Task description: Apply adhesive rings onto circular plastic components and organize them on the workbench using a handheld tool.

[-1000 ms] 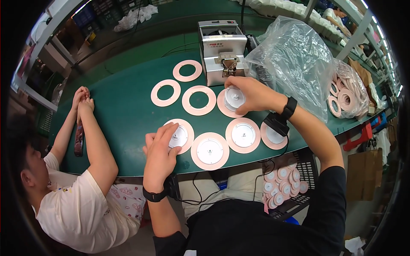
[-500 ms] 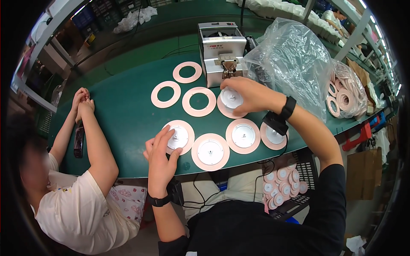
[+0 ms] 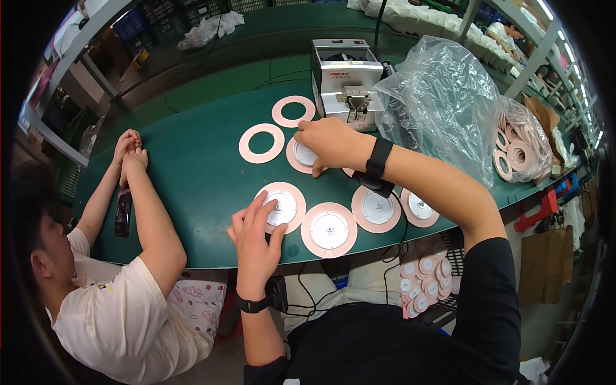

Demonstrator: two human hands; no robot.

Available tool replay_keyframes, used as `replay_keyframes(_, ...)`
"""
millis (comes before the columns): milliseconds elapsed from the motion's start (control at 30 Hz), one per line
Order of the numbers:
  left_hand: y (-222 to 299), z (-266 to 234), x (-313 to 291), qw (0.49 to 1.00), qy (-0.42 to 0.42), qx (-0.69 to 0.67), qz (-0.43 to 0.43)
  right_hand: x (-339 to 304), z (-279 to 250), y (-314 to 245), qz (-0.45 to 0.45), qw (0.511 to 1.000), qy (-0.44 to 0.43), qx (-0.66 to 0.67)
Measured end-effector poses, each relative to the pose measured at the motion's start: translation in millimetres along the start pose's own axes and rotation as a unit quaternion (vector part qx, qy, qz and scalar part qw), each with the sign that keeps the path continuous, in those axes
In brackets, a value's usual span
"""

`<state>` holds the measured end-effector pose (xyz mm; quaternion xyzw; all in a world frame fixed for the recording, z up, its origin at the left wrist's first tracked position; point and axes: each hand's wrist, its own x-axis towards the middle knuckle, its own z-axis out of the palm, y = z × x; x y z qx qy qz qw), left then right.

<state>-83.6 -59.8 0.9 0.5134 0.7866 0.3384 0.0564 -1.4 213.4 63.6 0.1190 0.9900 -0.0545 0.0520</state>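
My right hand [image 3: 335, 147] is closed on a white round disc [image 3: 304, 154] with a small centre fitting. The disc lies within a pink ring [image 3: 294, 163] on the table, its right side hidden by my fingers. My left hand [image 3: 255, 239] lies at the front left ring, fingers spread, fingertips touching the white disc [image 3: 285, 206] inside it. To its right, white discs sit within three more pink rings: one ring [image 3: 329, 252], a second [image 3: 374, 226] and a third [image 3: 420, 222]. Two bare pink rings [image 3: 248, 140] [image 3: 279, 111] lie farther back.
A metal benchtop machine [image 3: 346, 77] stands at the back, beside a large clear plastic bag [image 3: 443, 102]. Another bag [image 3: 532, 141] holds pink rings. Several finished-looking discs [image 3: 423, 282] fill a crate below the table edge. A co-worker's clasped hands [image 3: 130, 151] rest at left near a dark phone-like object [image 3: 122, 212].
My right hand has moved left from one ring to the neighbouring ring, where a white disc now shows. My left hand stays at the same disc. The whole view has shifted slightly.
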Motion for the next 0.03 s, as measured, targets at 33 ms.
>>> replay_keyframes(33, -0.6, -1.2, -0.8, 1.0, -0.001, -0.004, -0.003, 1.5, -1.6, 0.1, -0.007, 1.0, -0.006, 0.003)
